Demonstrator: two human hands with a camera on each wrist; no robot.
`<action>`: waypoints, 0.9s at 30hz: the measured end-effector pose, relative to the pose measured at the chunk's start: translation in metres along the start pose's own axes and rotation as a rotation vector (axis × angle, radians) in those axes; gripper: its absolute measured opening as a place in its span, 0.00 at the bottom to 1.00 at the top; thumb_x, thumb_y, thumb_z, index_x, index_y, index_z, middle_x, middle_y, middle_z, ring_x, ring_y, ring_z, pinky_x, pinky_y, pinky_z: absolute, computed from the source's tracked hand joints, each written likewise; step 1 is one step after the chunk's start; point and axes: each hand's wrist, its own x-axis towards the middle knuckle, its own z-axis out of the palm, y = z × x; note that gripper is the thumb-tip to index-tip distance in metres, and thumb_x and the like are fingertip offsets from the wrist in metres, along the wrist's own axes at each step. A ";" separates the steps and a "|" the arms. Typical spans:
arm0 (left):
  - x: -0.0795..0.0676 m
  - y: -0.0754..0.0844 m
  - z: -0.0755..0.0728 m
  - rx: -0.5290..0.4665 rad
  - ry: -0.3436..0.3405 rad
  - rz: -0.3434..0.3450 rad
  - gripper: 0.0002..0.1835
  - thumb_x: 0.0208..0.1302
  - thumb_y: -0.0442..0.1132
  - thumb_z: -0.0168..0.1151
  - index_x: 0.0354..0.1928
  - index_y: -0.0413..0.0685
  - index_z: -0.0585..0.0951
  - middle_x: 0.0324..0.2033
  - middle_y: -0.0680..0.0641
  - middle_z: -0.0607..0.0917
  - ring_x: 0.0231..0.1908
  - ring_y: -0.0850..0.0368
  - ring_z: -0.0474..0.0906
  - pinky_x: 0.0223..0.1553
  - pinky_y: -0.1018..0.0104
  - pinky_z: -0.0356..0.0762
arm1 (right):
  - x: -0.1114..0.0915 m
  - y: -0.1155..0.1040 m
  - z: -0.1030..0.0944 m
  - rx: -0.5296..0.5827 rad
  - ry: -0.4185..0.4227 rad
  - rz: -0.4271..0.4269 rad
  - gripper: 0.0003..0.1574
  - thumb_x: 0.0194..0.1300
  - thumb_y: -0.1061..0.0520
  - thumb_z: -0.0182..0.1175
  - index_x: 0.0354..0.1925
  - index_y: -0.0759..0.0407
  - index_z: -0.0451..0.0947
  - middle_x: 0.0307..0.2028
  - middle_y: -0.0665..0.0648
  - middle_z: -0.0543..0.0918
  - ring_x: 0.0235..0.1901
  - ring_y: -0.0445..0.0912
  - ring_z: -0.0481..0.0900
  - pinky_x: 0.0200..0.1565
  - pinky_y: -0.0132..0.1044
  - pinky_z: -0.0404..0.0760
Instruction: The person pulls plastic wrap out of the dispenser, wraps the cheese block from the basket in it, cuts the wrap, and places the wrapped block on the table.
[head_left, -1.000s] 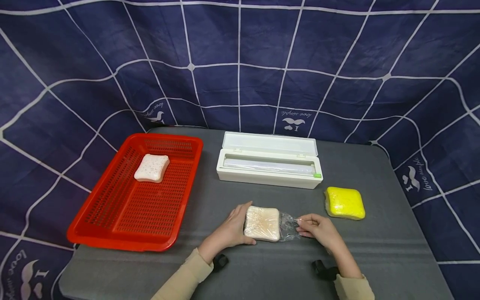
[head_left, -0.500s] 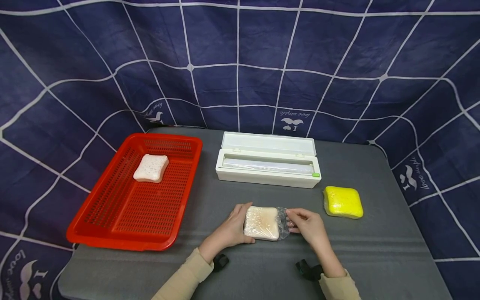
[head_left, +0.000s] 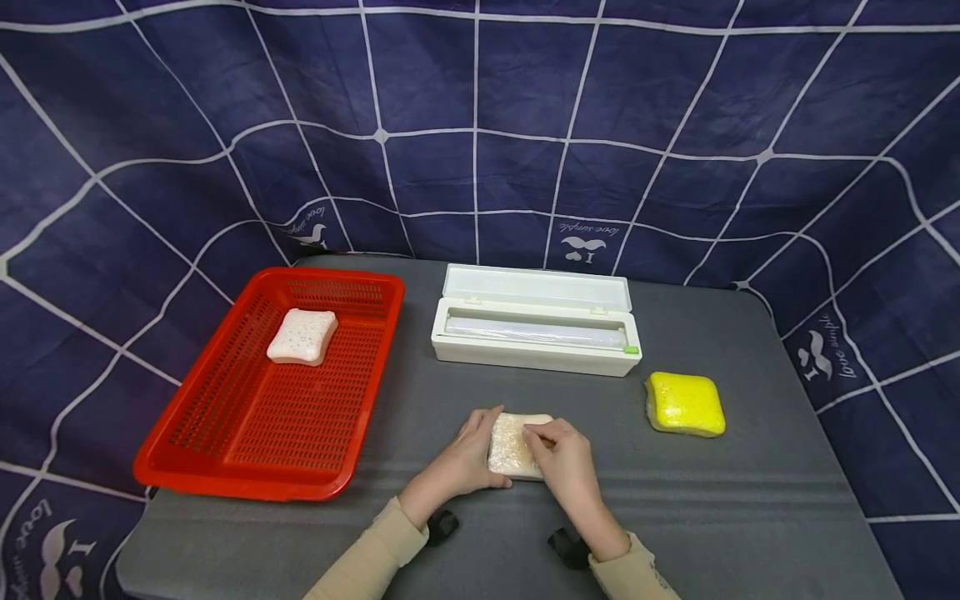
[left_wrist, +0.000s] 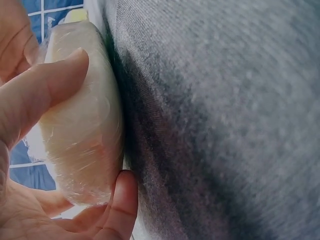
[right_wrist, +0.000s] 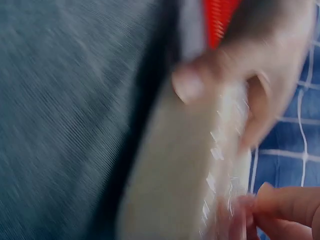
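Note:
A cream, bread-slice-shaped block [head_left: 507, 447] wrapped in clear cling film [left_wrist: 82, 152] lies on the grey table. My left hand [head_left: 467, 457] grips its left side, thumb on the near edge and fingers round the far one. Over the block's right part, my right hand [head_left: 567, 467] pinches the loose end of the film between thumb and fingertips. In the right wrist view the block [right_wrist: 167, 165] is blurred, with my right fingertips [right_wrist: 280, 200] close against its top. The right hand covers the block's right side in the head view.
Behind the block stands a white cling film dispenser [head_left: 534, 357], lid up, with its roll [head_left: 534, 331] inside. A red basket [head_left: 345, 483] at left holds a speckled white block [head_left: 302, 337]. A shiny yellow block [head_left: 685, 404] lies to the right. A blue checked cloth [head_left: 480, 167] hangs behind.
My right hand has moved left, carrying the film's loose end from beyond the block's right edge over onto its top. The left hand has kept its grip in the same place.

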 end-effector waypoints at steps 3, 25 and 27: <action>0.000 -0.001 0.001 -0.004 0.005 0.005 0.60 0.41 0.39 0.83 0.74 0.37 0.55 0.61 0.34 0.67 0.60 0.40 0.69 0.56 0.47 0.75 | -0.009 -0.005 0.011 -0.124 0.023 -0.118 0.12 0.58 0.67 0.68 0.43 0.68 0.86 0.31 0.55 0.77 0.26 0.38 0.72 0.26 0.28 0.73; 0.000 -0.005 0.001 -0.017 0.022 0.042 0.60 0.40 0.40 0.83 0.74 0.37 0.56 0.63 0.33 0.67 0.63 0.37 0.67 0.59 0.43 0.73 | -0.038 -0.014 0.015 -0.334 0.079 -0.445 0.25 0.53 0.74 0.62 0.52 0.79 0.77 0.54 0.76 0.80 0.56 0.65 0.79 0.51 0.53 0.81; 0.000 -0.006 0.002 -0.022 0.021 0.040 0.60 0.40 0.40 0.83 0.74 0.37 0.56 0.64 0.33 0.67 0.63 0.37 0.67 0.59 0.43 0.73 | -0.032 -0.011 0.017 -0.342 0.084 -0.424 0.25 0.56 0.71 0.62 0.53 0.80 0.76 0.55 0.77 0.78 0.58 0.67 0.77 0.54 0.57 0.78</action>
